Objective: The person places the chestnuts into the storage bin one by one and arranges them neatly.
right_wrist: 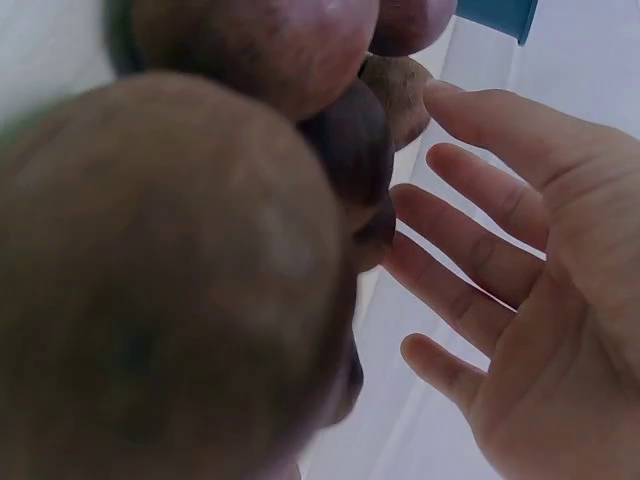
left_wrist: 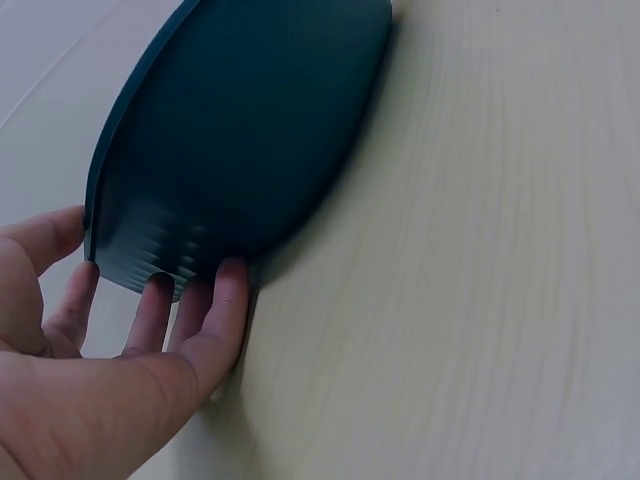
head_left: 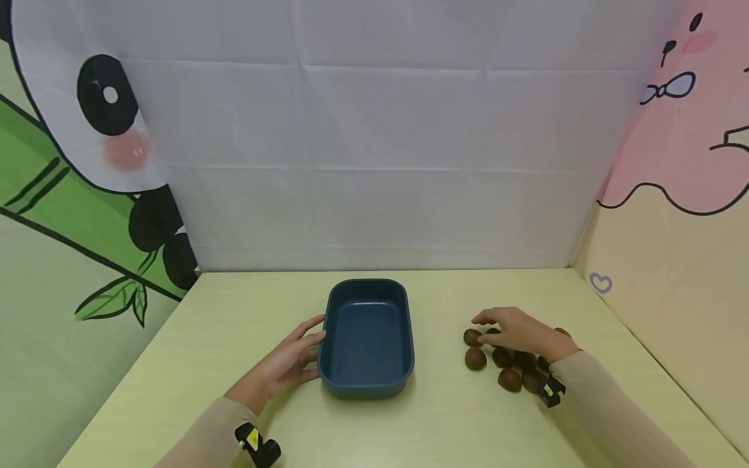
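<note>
Left hand (head_left: 287,364) on blue tray (head_left: 365,344), right hand (head_left: 517,330) over brown fruits (head_left: 503,357)

Nearest: beige sleeves, a small black camera (head_left: 257,445) at the left wrist, another (head_left: 551,391) at the right. Left fingers spread, tips touching the tray's left outer wall and rim. Fruits clustered on the desk (head_left: 439,422) toward its right edge, apart from the tray; some hidden under the right hand, exact count can't be told. Right fingers spread, loosely bent, thumb near a fruit, nothing pinched. Tray upright, bare inside, about midway between the desk's left and right edges, far end near the far edge. Behind the far edge: white sheet (head_left: 380,130).
</note>
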`<state>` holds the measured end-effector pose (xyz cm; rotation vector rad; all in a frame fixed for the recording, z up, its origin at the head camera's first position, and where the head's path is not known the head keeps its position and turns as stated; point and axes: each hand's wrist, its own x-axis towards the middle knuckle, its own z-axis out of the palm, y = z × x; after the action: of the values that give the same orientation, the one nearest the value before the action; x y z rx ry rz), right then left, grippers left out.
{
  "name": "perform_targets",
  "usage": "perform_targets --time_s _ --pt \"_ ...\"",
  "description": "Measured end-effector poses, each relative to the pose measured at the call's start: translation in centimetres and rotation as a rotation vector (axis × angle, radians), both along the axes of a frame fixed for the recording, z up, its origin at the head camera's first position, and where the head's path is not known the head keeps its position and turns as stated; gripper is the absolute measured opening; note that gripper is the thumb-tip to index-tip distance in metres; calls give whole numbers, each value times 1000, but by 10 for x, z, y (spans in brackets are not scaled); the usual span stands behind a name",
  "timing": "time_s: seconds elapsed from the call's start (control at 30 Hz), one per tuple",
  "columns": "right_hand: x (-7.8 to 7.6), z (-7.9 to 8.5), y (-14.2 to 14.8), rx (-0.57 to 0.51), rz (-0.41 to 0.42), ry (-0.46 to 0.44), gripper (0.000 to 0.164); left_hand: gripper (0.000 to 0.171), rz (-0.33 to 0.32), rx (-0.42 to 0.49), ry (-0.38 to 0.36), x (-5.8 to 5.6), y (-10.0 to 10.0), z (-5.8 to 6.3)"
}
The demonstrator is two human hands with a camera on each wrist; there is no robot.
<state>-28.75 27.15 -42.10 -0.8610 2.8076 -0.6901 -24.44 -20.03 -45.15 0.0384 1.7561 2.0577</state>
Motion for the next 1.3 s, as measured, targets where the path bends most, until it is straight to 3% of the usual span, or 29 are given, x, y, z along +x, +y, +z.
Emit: perform_targets --time_s 0.37,0.83,1.1,1.3 --pt "-17 -5 -10 21 38 -70 32 67 8 0 3 1 1 2" --pt "-21 -3 -13 88 15 -69 28 66 21 5 -7 2 3 3" --pt "-21 6 -17 66 -19 -114 29 66 15 3 -3 1 3 2" --pt "-24 18 -22 49 44 -87 28 66 17 -4 0 1 2 2"
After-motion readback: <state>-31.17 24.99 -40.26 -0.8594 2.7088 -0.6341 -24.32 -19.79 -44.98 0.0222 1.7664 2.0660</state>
